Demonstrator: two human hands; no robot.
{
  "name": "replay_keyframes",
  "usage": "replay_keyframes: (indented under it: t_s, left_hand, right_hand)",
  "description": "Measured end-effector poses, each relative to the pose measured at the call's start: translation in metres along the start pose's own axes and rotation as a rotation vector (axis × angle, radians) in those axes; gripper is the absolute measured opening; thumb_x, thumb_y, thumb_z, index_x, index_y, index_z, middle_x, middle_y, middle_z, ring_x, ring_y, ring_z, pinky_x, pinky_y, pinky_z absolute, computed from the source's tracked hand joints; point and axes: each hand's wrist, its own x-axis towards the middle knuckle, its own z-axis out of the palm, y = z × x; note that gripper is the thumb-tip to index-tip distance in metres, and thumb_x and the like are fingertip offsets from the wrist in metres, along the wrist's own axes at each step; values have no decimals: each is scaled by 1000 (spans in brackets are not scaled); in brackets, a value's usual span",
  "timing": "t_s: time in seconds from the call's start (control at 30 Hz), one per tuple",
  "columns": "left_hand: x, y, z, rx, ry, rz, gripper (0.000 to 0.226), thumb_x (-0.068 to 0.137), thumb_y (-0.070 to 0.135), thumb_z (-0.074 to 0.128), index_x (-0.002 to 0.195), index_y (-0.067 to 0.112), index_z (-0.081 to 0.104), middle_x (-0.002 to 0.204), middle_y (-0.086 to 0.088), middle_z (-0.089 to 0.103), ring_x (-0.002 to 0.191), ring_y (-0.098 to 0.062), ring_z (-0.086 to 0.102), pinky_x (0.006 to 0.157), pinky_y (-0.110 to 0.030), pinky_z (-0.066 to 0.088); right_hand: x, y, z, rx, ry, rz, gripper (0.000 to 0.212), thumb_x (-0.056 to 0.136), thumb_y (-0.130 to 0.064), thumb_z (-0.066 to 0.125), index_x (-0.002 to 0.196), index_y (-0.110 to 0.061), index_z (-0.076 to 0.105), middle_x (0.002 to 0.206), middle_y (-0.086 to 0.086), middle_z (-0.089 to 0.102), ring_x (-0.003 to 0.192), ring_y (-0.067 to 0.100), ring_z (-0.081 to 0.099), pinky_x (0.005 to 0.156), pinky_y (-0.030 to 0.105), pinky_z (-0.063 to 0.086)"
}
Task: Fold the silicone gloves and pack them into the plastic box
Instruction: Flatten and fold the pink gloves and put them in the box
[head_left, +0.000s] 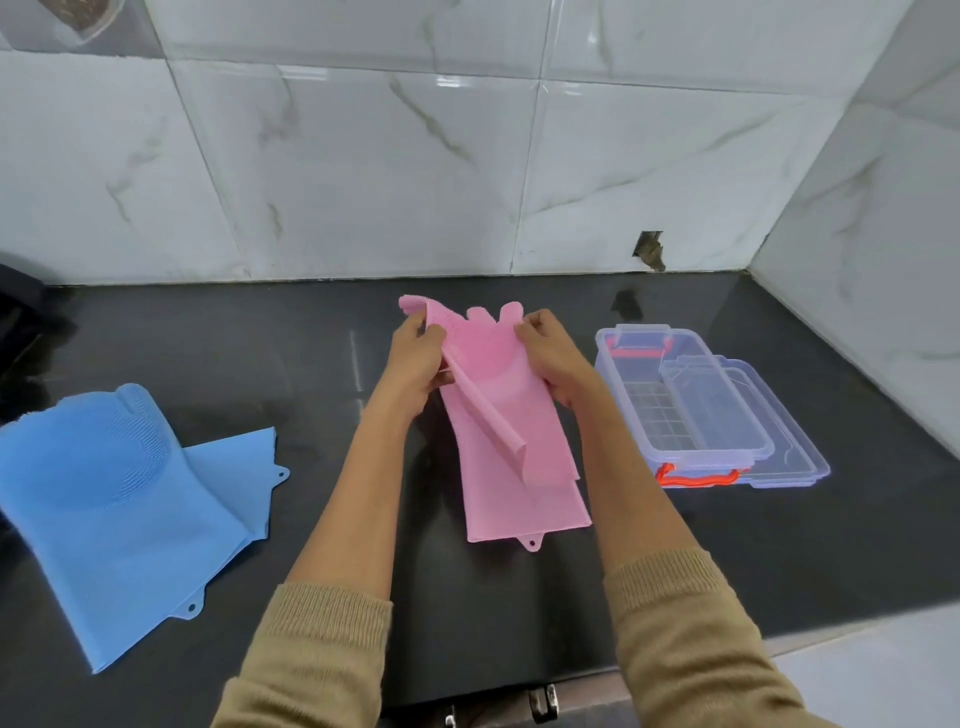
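Observation:
Two pink silicone gloves (524, 493) lie stacked on the black counter (270, 353) in the middle. My left hand (415, 358) pinches the upper pink glove's left edge and folds it over towards the right. My right hand (556, 353) grips the same glove's right edge near the fingers. A pair of blue silicone gloves (104, 509) lies flat at the left. The clear plastic box (623, 374) with orange latches stands open at the right, its clear lid (727, 405) resting slanted across it.
White marble-pattern tiles form the back wall and the right side wall, which meet in a corner behind the box. A dark object (21, 296) sits at the far left edge. The counter's front edge runs below my sleeves.

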Motion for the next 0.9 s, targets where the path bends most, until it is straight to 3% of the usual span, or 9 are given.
replay_keyframes:
  t_s: [0.1,0.23,0.4,0.47,0.53,0.6,0.67,0.8,0.9]
  left_hand:
    - [4,0,16,-40,-45,-36,39,95,5,34,127,14,54,89,-2,60,70,-12,54,46,-17,48]
    - [10,-27,21,27,-90,-91,42,94,6,33,131,19,49,102,-5,62,76,-15,57,58,-26,50]
    - [12,-78,12,204,37,-89,31,96,14,49,127,13,49,77,-4,56,53,-14,53,44,-24,52]
    - [13,-85,9,262,133,-52,25,94,17,57,117,11,51,83,-6,57,56,-14,56,38,-19,49]
    - [13,-87,6,331,220,-19,16,91,18,62,102,13,51,90,-9,60,57,-13,59,36,-18,47]
    - [15,-91,3,398,283,5,13,90,18,64,94,13,53,90,-10,63,54,-13,60,40,-21,49]
    - [15,-94,2,437,308,22,10,90,17,65,90,11,56,90,-11,65,56,-15,61,44,-24,52]
    - [17,-96,1,481,317,30,8,90,17,64,87,12,58,91,-10,67,62,-21,66,60,-36,61]
    - [18,-95,2,530,316,58,8,91,19,64,90,12,61,93,-9,67,78,-28,68,71,-43,61]
  right_hand:
    - [2,1,-16,-10,53,13,22,98,-22,38,77,-22,35,75,-5,37,64,9,33,55,23,28]
    - [0,15,-18,-127,123,-15,12,100,-20,38,90,-13,37,80,-3,42,76,14,39,57,23,31]
    - [-9,54,-5,-261,204,91,11,98,-17,44,100,-8,51,99,5,50,89,18,47,77,26,37]
    - [-10,58,-5,-221,260,120,18,96,-16,48,105,-4,57,99,5,52,89,18,48,80,28,41]
    - [-9,58,-6,-195,269,147,13,94,-16,51,89,-6,57,88,5,53,82,19,48,73,26,40]
    - [-6,56,-6,-186,277,168,32,94,-19,52,64,-12,44,68,1,44,65,18,42,58,21,34]
    - [-4,57,-5,-185,300,181,41,94,-21,53,57,-17,35,60,-2,35,55,12,36,51,19,28]
    - [-4,62,-4,-215,315,193,19,94,-20,54,79,-8,52,77,4,51,75,19,50,74,29,45]
    - [-3,64,-6,-242,312,194,18,93,-23,54,84,-8,55,85,8,55,82,20,53,85,34,49]
